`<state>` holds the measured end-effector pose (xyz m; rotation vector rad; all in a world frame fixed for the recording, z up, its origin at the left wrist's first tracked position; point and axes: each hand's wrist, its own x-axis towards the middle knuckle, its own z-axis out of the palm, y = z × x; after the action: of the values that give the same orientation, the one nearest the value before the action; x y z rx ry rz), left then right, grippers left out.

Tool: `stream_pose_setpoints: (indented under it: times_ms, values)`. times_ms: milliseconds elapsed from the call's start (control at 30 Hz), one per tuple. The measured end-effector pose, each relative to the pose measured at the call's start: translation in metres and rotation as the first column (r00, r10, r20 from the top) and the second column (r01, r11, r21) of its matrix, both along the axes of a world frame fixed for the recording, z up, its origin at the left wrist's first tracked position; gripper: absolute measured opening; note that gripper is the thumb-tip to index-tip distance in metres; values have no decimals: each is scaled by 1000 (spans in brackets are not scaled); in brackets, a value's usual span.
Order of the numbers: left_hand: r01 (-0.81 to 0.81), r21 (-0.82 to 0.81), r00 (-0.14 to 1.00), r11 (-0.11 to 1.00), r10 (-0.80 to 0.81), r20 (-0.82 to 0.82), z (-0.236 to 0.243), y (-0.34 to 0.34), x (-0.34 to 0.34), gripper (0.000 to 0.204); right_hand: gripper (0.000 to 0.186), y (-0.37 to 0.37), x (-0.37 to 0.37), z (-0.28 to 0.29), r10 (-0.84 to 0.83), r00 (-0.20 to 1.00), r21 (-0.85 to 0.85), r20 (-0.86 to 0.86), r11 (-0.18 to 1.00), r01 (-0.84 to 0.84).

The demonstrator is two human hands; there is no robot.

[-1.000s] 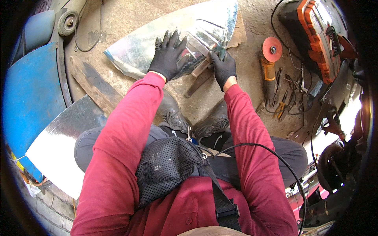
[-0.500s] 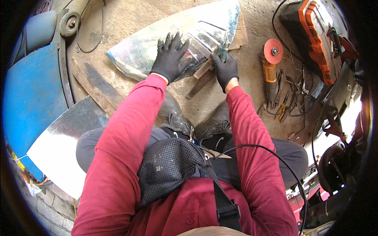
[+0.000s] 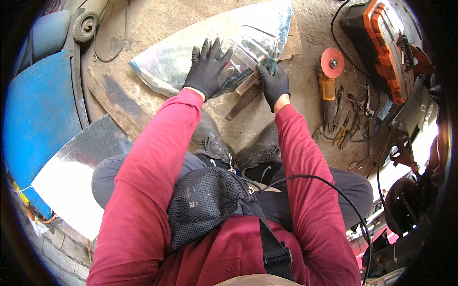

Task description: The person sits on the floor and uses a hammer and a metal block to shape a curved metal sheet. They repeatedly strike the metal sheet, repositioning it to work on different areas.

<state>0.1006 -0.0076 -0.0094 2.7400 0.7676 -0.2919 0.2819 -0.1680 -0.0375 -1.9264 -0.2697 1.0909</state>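
A curved, pointed sheet of shiny metal (image 3: 167, 57) lies on the floor ahead of me, its right end over a piece of board (image 3: 291, 43). My left hand (image 3: 205, 71) rests on the sheet with gloved fingers spread, open. Beside it a straight metal bar (image 3: 242, 59) lies angled across the sheet. My right hand (image 3: 273, 86), also black-gloved, is closed at the sheet's near right edge by the bar's end; what exactly its fingers grip is hidden. A dark flat strip (image 3: 241, 106) sticks out below the sheet, toward my boots.
An angle grinder (image 3: 327, 90) with a red disc, pliers (image 3: 343, 128) and tangled cords lie right, near an orange-black toolbox (image 3: 386, 57). A blue panel (image 3: 38, 114), a wheel (image 3: 86, 27), a wooden plank (image 3: 109, 97) and another metal sheet (image 3: 71, 171) are left.
Both hands and the metal sheet have shifted very slightly to the right in the picture. The grip of each hand looks the same.
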Motion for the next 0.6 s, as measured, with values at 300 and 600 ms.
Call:
stream_pose_setpoints:
  times_ms: [300,600]
  values:
    - [3,40,1000,999,-2,-23,10,-6,5,62,31,2,-1,8,20,998,14,67,1000,-21]
    - [96,39,994,995,-94,-51,13,-8,14,63,31,3,-2,4,-51,993,15,-108,998,53]
